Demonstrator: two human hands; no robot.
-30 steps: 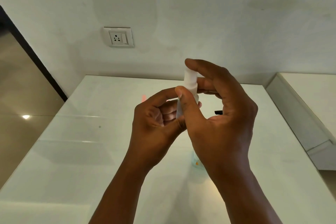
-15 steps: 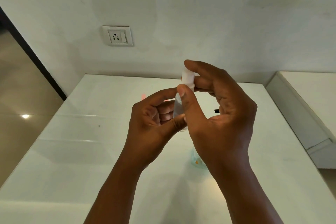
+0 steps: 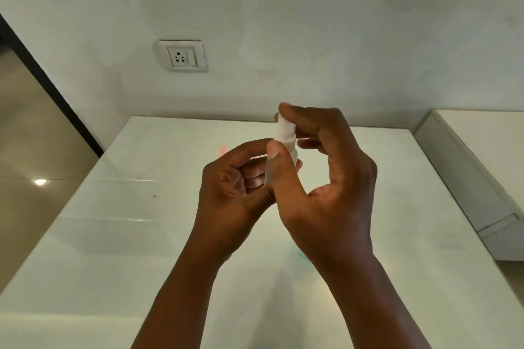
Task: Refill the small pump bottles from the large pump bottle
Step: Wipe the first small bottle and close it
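Small pump bottle (image 3: 284, 141): held above the table (image 3: 119, 235), mid-surface. Left hand (image 3: 235, 193) grips its body; right hand (image 3: 326, 178) pinches its white top.

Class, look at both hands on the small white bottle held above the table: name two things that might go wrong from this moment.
1. The small bottle is held in the air over the table; if the left hand slackens while the right hand works its white top, it may drop.
2. The hands hide most of the bottle, so a tilt or spill might go unnoticed.
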